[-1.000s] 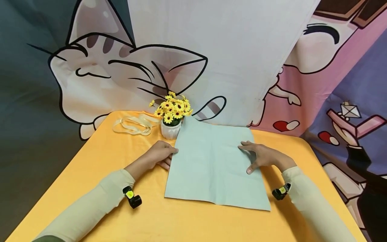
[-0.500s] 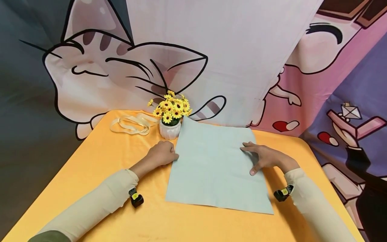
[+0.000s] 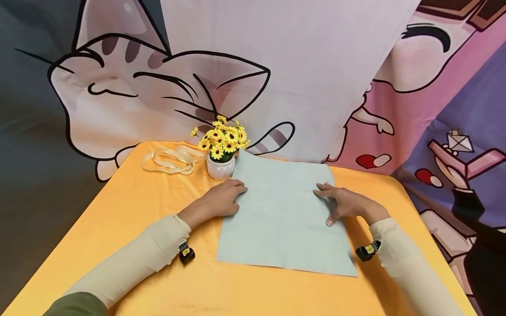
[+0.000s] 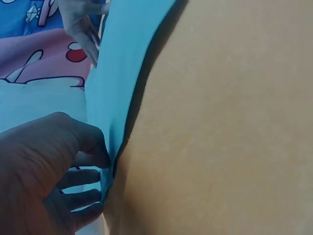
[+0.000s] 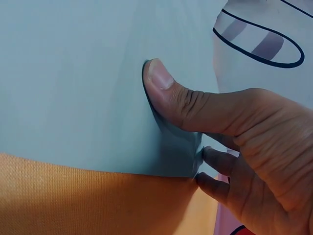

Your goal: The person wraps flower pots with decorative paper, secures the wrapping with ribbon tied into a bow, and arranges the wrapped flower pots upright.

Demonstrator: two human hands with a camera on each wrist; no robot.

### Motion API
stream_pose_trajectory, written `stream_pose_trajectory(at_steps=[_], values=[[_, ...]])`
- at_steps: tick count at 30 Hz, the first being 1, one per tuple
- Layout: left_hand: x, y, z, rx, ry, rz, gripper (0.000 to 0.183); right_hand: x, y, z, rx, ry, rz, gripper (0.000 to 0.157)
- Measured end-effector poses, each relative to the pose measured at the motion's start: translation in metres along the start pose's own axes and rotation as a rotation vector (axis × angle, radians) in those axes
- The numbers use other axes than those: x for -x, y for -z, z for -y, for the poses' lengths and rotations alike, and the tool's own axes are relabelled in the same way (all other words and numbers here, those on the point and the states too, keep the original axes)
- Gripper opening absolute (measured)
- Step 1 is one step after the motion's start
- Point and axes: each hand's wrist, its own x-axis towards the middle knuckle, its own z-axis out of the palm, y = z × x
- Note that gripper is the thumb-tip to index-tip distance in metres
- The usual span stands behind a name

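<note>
A light blue sheet [image 3: 276,228], like paper or thin fabric, lies nearly flat on the yellow-covered table. Over its left edge, my left hand [image 3: 219,199] rests with fingertips on the surface. In the left wrist view, the thumb and fingertips of that hand [image 4: 54,166] touch the sheet [image 4: 120,73] near its edge. My right hand [image 3: 349,204] spreads its thumb and fingers on the sheet's right side. The right wrist view shows the right thumb [image 5: 161,78] lying on the sheet [image 5: 73,88], the other fingertips by its edge.
A white pot [image 3: 220,169] of yellow flowers [image 3: 221,138] stands beside the sheet's far left corner. Left of it lies a loosely coiled cream ribbon [image 3: 170,160]. Behind the yellow tablecloth [image 3: 178,285] hangs a cartoon-printed backdrop [image 3: 308,66].
The sheet's central crease has flattened. My left hand first curled at the left edge, then moved right onto the sheet with its fingers extended. The right hand has barely moved.
</note>
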Motion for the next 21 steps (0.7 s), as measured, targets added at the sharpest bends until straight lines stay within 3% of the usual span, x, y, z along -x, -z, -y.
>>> stream_pose_trajectory(at_steps=[2, 7, 21], values=[[-0.006, -0.008, 0.006, -0.032, 0.018, 0.022, 0.062, -0.001, 0.000, 0.002, -0.007, -0.013, 0.006, 0.115], [-0.027, -0.040, 0.037, -0.107, -0.023, -0.027, 0.060, -0.002, 0.000, 0.006, 0.002, -0.049, 0.017, 0.114], [-0.027, -0.037, 0.036, -0.077, -0.030, -0.051, 0.058, -0.001, 0.003, 0.010, -0.008, -0.078, 0.032, 0.114]])
